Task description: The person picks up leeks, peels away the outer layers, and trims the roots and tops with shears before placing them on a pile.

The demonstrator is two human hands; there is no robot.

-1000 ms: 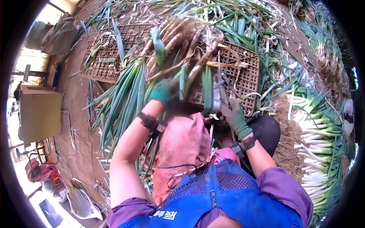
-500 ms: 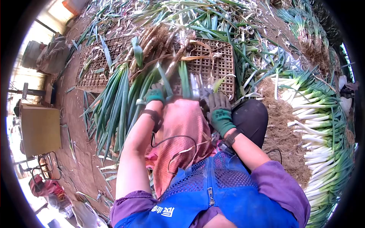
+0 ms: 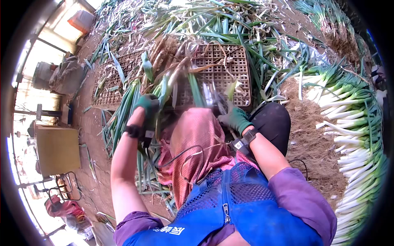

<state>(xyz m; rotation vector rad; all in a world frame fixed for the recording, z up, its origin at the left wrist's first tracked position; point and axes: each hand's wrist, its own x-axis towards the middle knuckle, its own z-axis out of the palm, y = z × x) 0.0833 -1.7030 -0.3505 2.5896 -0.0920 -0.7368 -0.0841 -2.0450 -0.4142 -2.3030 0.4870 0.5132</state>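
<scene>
My left hand (image 3: 147, 104) is by leaves (image 3: 127, 105), right hand (image 3: 235, 118) by a crate (image 3: 238, 76); I can't tell either grip. White characters (image 3: 169, 230) mark my vest (image 3: 256, 211).

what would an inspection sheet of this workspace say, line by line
surface: left crate and right crate, both latticed, on a brown floor
job's things: soil-stained leeks lie by and over the crates; clean leeks form a long row at right
clutter: loose leaves heaped beyond the crates
grippers: gloved left hand at green leaves, gloved right hand near a blurred metallic thing; grips unclear
cables: black cable loops over pink cloth
surroundings: tan box at far left, another leek pile at upper right
</scene>
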